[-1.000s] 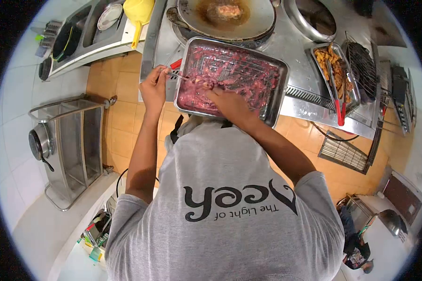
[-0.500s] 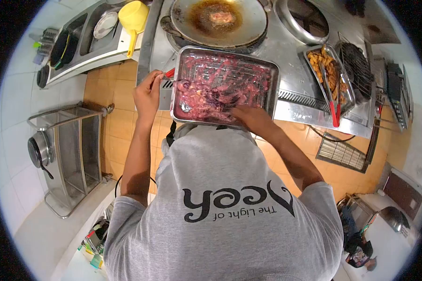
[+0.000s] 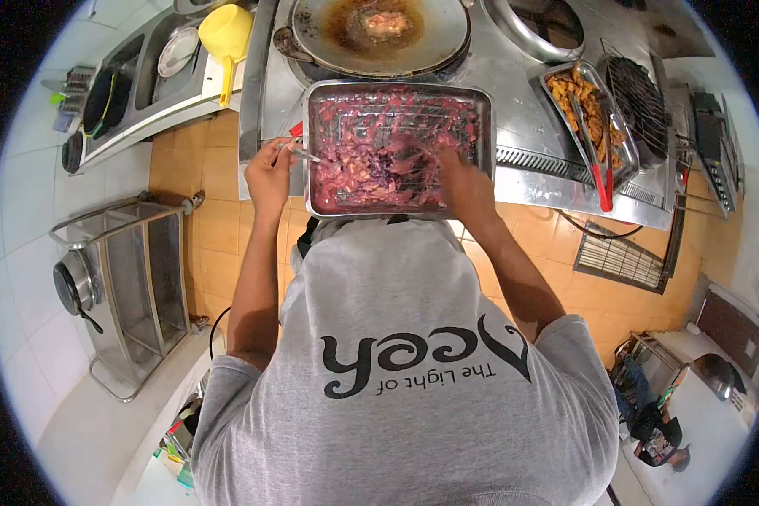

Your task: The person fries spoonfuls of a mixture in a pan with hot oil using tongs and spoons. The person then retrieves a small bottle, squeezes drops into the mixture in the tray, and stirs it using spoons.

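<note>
A rectangular metal tray (image 3: 483,169) of wet, reddish-purple shredded mix (image 3: 363,169) sits at the stove's front edge, close to my body. My left hand (image 3: 270,173), left of the tray, has its fingers closed on a thin metal utensil (image 3: 310,158) whose end reaches over the tray's left rim; its kind is unclear. Something red (image 3: 296,130) shows just behind that hand. Over the right part of the tray is my right hand (image 3: 466,187), smeared by motion, its fingers in or just above the mix. Beyond the tray, a wok (image 3: 443,46) holds brown oil with a pinkish clump (image 3: 386,24) in it.
To the right, a tray of browned fried pieces (image 3: 575,84) has red-handled tongs (image 3: 600,181) across it. A metal ring (image 3: 527,38) and a black grate (image 3: 637,105) lie farther back. A yellow dipper (image 3: 225,38) stands by the sink at left.
My right hand has moved up and to the right within the tray. The mix is spread differently at the middle. The metal utensil in my left hand now shows over the rim.
</note>
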The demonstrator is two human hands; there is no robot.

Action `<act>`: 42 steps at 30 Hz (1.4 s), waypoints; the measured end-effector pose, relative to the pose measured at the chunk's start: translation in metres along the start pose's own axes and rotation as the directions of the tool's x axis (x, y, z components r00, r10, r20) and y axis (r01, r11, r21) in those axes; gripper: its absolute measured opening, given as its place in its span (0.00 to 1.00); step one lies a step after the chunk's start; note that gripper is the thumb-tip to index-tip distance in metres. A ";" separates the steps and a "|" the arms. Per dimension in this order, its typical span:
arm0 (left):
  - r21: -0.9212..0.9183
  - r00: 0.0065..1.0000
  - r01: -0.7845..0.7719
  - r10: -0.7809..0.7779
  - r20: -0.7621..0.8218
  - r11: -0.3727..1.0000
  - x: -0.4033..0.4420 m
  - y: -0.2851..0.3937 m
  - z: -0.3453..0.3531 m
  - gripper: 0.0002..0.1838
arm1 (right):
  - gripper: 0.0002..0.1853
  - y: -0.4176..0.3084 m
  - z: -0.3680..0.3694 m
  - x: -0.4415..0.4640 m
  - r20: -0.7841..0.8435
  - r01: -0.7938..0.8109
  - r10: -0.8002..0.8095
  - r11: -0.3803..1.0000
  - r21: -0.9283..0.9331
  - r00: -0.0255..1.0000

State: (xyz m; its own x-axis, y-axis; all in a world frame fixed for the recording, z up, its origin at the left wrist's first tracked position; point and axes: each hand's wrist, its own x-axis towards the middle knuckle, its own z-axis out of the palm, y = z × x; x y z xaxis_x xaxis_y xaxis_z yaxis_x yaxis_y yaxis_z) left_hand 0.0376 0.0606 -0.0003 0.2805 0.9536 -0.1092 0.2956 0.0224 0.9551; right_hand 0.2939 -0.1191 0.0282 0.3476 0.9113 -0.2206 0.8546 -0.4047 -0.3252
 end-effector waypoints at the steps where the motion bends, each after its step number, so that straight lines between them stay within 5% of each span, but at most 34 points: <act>1: -0.068 1.000 0.022 -0.023 -0.013 0.997 0.000 -0.003 0.001 0.08 | 0.21 0.000 0.002 -0.004 0.012 -0.025 0.025 0.999 0.032 1.000; 6: -0.196 0.992 0.106 -0.116 -0.042 0.975 -0.005 -0.005 0.008 0.09 | 0.15 -0.015 0.017 -0.016 0.160 -0.067 0.039 0.982 0.174 0.986; 12: -0.281 0.995 0.054 -0.074 -0.063 0.958 0.000 0.017 -0.002 0.09 | 0.11 -0.031 0.046 0.008 0.093 0.106 -0.161 0.895 0.434 0.982; 19: -0.140 0.989 -0.121 0.107 -0.102 0.983 0.015 0.015 0.002 0.09 | 0.07 -0.019 0.031 -0.002 -0.141 0.335 -0.304 0.872 0.356 0.942; 24: 0.010 0.992 -0.126 0.126 -0.022 0.992 0.001 0.016 0.023 0.09 | 0.11 -0.021 0.020 0.016 -0.113 0.204 -0.179 0.938 0.280 0.977; 27: -0.081 0.995 -0.085 0.081 -0.052 0.993 -0.001 0.013 0.024 0.09 | 0.12 -0.016 0.035 0.025 -0.083 0.337 -0.327 0.925 0.176 0.941; 33: -0.083 0.997 -0.038 0.032 -0.073 0.996 0.004 0.016 0.016 0.08 | 0.16 -0.002 0.011 -0.005 0.060 0.231 -0.255 0.936 0.266 0.965; 39: -0.048 0.996 -0.042 0.038 -0.086 0.998 0.010 0.014 0.021 0.07 | 0.16 -0.005 0.031 0.010 -0.189 0.478 -0.444 0.852 0.214 0.876; 42: -0.089 0.989 -0.094 0.083 -0.123 0.992 0.021 0.018 0.013 0.07 | 0.16 -0.008 0.032 0.013 -0.071 0.474 -0.470 0.859 0.193 0.880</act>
State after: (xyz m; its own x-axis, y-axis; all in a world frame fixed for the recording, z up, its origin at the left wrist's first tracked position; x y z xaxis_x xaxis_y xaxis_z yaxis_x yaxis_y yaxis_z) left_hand 0.0608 0.0768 0.0109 0.1897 0.9818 0.0050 0.1858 -0.0409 0.9817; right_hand 0.2798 -0.1065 -0.0013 -0.0681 0.9974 0.0234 0.8243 0.0695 -0.5618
